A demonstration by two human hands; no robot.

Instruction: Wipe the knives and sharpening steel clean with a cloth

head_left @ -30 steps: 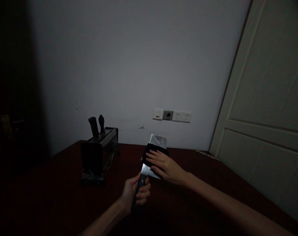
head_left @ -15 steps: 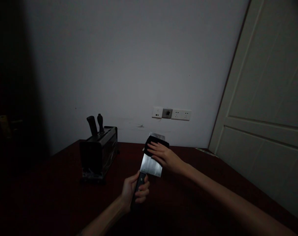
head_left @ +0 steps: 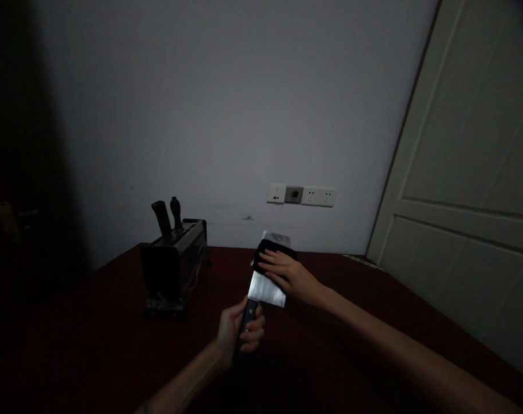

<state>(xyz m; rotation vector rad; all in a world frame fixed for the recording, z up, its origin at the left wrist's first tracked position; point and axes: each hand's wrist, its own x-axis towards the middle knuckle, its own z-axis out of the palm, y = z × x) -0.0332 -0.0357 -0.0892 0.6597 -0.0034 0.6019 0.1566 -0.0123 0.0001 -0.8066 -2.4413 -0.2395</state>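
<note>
My left hand [head_left: 239,330] is wrapped round the black handle of a cleaver [head_left: 266,289], held up in front of me with its broad metal blade pointing away. Across the middle of the blade lies a black cloth or pad [head_left: 264,263]; I cannot tell which. My right hand [head_left: 289,274] holds this pad against the blade, fingers lying along it and thumb out of sight. Beyond the pad, the far end of the blade shows.
A dark knife block [head_left: 175,267] with two black handles [head_left: 161,217] standing in it sits to the left on the dark red table [head_left: 343,322]. Behind are a pale wall with sockets [head_left: 302,195] and, at right, a white panelled door [head_left: 468,201].
The cleaver and my left hand have shifted very slightly up and right in view. My right hand and the black pad stay almost where they were on the blade.
</note>
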